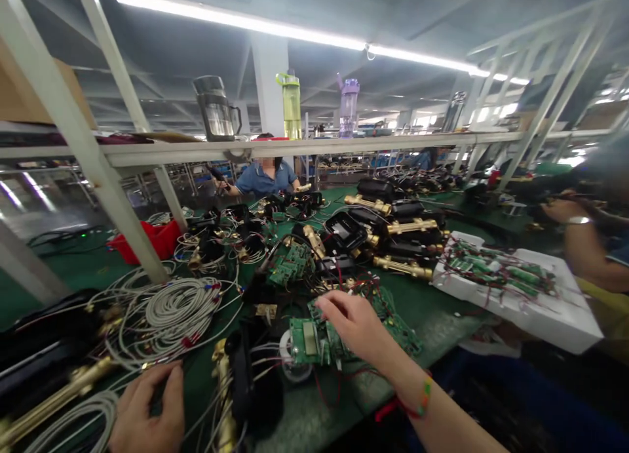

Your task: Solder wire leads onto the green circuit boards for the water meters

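My left hand [147,407] is low on the left beside loops of grey cable [179,303], its fingers curled and the thumb close to the index finger. Whatever sits in that grip cannot be made out. Over a cluster of green circuit boards [393,318], my right hand [352,323] has its fingers drawn together, with the tips partly hidden. Left of it lies a circuit board with a small display [309,338], partly over a white ring [296,374]. Between my hands stands a black housing [242,377] with wires, beside a brass pipe fitting [223,407].
A white foam tray [555,332] of circuit boards stands at right, near a co-worker's hand [565,210]. Brass fittings [403,267] with black housings fill the middle. A red bin [162,240] sits behind a shelf post [122,223]. Bottles line the overhead shelf [314,150]; another person [265,177] sits opposite.
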Demonstrator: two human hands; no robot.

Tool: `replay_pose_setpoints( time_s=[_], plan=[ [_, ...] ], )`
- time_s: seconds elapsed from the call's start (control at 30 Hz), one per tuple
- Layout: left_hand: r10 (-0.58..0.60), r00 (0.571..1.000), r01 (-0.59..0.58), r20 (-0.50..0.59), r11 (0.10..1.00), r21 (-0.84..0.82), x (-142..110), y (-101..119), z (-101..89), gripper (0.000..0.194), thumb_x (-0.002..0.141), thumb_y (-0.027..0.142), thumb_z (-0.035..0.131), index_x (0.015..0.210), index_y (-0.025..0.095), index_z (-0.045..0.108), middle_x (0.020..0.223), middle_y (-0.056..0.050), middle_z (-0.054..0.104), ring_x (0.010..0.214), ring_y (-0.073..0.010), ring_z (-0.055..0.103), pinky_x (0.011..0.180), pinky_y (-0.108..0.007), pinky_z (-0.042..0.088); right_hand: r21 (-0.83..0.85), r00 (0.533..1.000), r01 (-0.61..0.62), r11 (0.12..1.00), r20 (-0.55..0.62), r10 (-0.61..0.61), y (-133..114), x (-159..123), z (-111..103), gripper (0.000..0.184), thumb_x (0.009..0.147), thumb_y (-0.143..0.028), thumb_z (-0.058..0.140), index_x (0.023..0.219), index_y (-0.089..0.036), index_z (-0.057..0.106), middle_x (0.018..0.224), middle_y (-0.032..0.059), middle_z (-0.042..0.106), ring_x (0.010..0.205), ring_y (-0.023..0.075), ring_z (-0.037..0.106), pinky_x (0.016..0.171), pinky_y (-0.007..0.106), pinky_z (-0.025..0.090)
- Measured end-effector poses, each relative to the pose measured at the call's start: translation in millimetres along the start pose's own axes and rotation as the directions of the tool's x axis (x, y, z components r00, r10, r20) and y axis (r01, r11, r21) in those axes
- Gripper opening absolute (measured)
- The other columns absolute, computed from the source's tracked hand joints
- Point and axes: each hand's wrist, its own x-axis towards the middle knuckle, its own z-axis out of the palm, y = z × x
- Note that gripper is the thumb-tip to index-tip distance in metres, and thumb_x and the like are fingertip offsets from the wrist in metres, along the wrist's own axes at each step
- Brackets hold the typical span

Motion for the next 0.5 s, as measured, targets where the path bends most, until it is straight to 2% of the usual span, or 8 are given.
replay_pose_setpoints(
  time_s=[0.1,0.2,0.27,0.37,0.43,0.5],
  plan=[
    [0.063,0.998,-0.063,0.021,0.998,-0.009,7.4,10.7,-1.8,0.026,0.100,0.041,0.054,0.100,0.020,0.069,0.099,-0.009,0.073,0.094,-0.0258,0.068,0.091,-0.042,0.056,-0.012,1.000,-0.013,1.000,-0.026,0.013,25.0,-57.7,-1.4,0.044,0.101,-0.051,0.045,0.083,-0.021,0.071,0.079,0.0045,0.071,0.075,0.0213,0.062,0.070,0.033,0.042],
    [0.130,0.989,-0.127,0.075,0.991,-0.040,13.4,25.5,-0.9,0.028,0.100,0.043,0.054,0.102,0.020,0.069,0.099,-0.009,0.073,0.092,-0.0254,0.069,0.091,-0.042,0.056,-0.020,0.999,-0.039,0.999,-0.007,0.039,50.2,-95.0,11.0,0.044,0.100,-0.051,0.044,0.084,-0.022,0.073,0.084,0.0059,0.074,0.079,0.0237,0.066,0.072,0.034,0.044],
    [0.188,0.974,-0.181,0.127,0.981,-0.066,18.1,38.4,0.9,0.031,0.098,0.047,0.055,0.102,0.020,0.070,0.100,-0.008,0.074,0.093,-0.0255,0.069,0.093,-0.042,0.056,-0.038,0.999,-0.045,0.998,0.017,0.045,60.4,-107.6,20.8,0.040,0.100,-0.049,0.046,0.091,-0.023,0.075,0.090,0.0061,0.075,0.083,0.0247,0.068,0.077,0.036,0.046],
    [0.275,0.940,-0.256,0.202,0.960,-0.114,25.3,58.2,3.3,0.034,0.097,0.051,0.056,0.103,0.022,0.072,0.102,-0.007,0.075,0.097,-0.0254,0.070,0.093,-0.040,0.057,-0.048,0.999,-0.017,0.999,0.035,0.019,62.0,-113.7,29.5,0.035,0.099,-0.045,0.048,0.102,-0.024,0.076,0.094,0.0065,0.075,0.087,0.0254,0.068,0.083,0.038,0.047],
    [0.317,0.922,-0.289,0.222,0.946,-0.149,25.3,66.9,2.7,0.033,0.097,0.050,0.057,0.103,0.022,0.073,0.103,-0.008,0.075,0.099,-0.0257,0.070,0.095,-0.040,0.057,-0.037,1.000,-0.005,0.999,0.014,0.006,57.7,-113.4,26.7,0.034,0.099,-0.042,0.049,0.101,-0.023,0.076,0.094,0.0065,0.076,0.086,0.0251,0.068,0.082,0.037,0.048],
    [0.333,0.921,-0.301,0.202,0.938,-0.173,17.8,68.2,0.5,0.031,0.095,0.049,0.059,0.104,0.023,0.073,0.106,-0.008,0.075,0.101,-0.0272,0.070,0.099,-0.043,0.055,-0.034,0.999,-0.009,0.999,-0.032,0.008,54.9,-112.4,14.3,0.033,0.100,-0.042,0.050,0.096,-0.023,0.076,0.093,0.0052,0.076,0.086,0.0237,0.068,0.081,0.036,0.048]
  ],
)
